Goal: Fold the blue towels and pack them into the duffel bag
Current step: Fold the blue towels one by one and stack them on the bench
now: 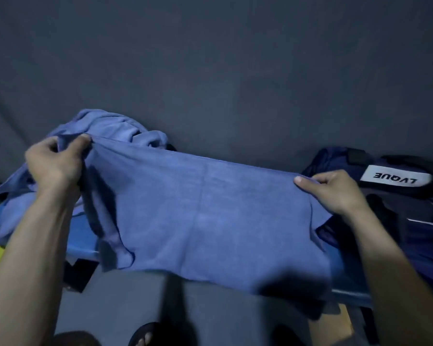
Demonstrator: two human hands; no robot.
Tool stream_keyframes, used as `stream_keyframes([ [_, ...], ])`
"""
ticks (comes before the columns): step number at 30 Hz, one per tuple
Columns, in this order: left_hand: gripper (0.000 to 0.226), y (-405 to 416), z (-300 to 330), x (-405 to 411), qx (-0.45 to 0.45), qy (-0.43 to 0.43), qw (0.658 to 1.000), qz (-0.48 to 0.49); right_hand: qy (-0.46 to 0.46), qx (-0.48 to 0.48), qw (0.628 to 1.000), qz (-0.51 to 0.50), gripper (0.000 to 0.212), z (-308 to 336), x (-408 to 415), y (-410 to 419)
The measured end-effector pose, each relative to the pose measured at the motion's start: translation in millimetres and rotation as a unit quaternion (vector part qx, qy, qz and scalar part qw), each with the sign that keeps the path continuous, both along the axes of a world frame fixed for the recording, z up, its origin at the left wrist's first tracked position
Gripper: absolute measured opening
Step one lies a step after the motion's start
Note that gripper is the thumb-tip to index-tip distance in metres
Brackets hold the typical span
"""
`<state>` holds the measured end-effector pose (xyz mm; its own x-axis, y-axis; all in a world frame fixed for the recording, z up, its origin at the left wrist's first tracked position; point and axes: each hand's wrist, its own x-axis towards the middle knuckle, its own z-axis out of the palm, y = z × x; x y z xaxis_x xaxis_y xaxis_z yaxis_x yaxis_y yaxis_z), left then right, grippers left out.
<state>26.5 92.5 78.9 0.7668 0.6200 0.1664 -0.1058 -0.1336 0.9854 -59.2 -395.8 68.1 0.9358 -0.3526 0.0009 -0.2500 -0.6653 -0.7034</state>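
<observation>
**Stretch it flat before folding**

The towel hangs taut over the bench front edge, a top corner pinched in each hand. The duffel sits at the bench's right end, a heap of towels at the left. The left hand bunches its corner between thumb and curled fingers; the right hand pinches its corner likewise. Likely best: keep the top edge level, bring corner to corner, then lay it down

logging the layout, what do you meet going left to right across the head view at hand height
left hand pinching a towel corner → heap of unfolded blue towels → stretched blue towel → right hand pinching the other corner → navy duffel bag
</observation>
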Motion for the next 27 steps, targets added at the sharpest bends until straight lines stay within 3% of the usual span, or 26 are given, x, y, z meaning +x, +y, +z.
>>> stream_keyframes([
  [2,0.054,-5,-3,1,0.008,0.019,1.0,-0.012,-0.009,0.023,1.0,0.008,0.024,-6,2,-2],
  [4,0.047,-18,0,-5,0.002,0.03,0.998,-0.049,-0.023,0.129,0.991,0.036,0.005,-5,4,-1],
  [8,0.028,-58,16,-18,-0.011,0.079,0.975,-0.208,-0.019,0.369,0.918,0.143,0.027,11,-4,16],
  [12,0.024,-104,38,-44,-0.044,0.097,0.897,-0.429,-0.054,0.454,0.857,0.237,0.02,38,-23,52],
  [14,0.026,-122,47,-55,-0.009,0.091,0.855,-0.511,-0.058,0.481,0.821,0.302,0.03,46,-34,66],
  [15,0.033,-128,48,-58,0.016,0.086,0.842,-0.533,-0.062,0.469,0.815,0.334,0.038,49,-39,73],
  [17,0.044,-137,48,-63,0.046,0.074,0.831,-0.55,-0.114,0.394,0.847,0.339,0.038,48,-44,86],
  [20,0.028,-147,48,-70,0.049,0.055,0.845,-0.53,-0.238,0.286,0.894,0.251,0.005,45,-45,103],
  [24,0.018,-162,45,-78,0.028,0.035,0.865,-0.499,-0.309,0.15,0.916,0.207,0.033,41,-43,110],
  [27,0.014,-168,39,-81,0.025,0.036,0.867,-0.496,-0.306,0.149,0.909,0.24,0.034,43,-42,115],
])
